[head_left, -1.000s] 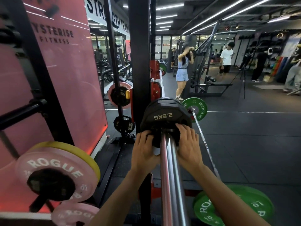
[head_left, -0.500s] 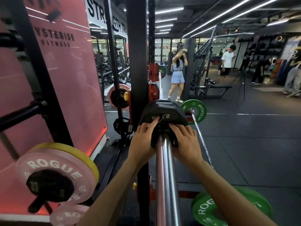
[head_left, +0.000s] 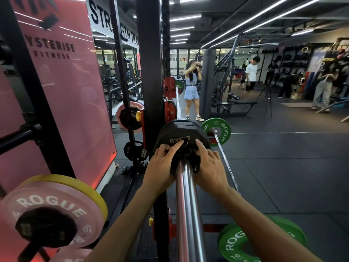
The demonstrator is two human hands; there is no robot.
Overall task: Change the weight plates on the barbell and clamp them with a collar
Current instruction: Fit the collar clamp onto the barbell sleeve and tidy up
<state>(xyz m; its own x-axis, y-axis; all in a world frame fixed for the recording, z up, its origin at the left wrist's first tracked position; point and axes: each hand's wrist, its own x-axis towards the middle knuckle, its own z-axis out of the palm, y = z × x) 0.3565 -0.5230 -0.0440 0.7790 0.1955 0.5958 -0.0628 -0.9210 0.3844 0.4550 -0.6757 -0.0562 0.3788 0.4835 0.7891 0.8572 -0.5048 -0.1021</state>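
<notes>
A chrome barbell sleeve runs from the bottom centre up to a black plate marked 2.5KG that sits on it. A black collar sits on the sleeve right against the plate's near face. My left hand grips the collar from the left, its index finger reaching onto the plate. From the right, my right hand curls its fingers over the collar. The collar's clamp lever is hidden by my fingers.
A black rack upright stands just left of the sleeve. Pink and yellow Rogue plates hang on a peg at lower left. A green plate lies on the floor at right. Another barbell with a green plate lies beyond. People stand further back.
Both hands have moved up the sleeve with the collar, closer against the plate. My left index finger now lies on the plate's face.
</notes>
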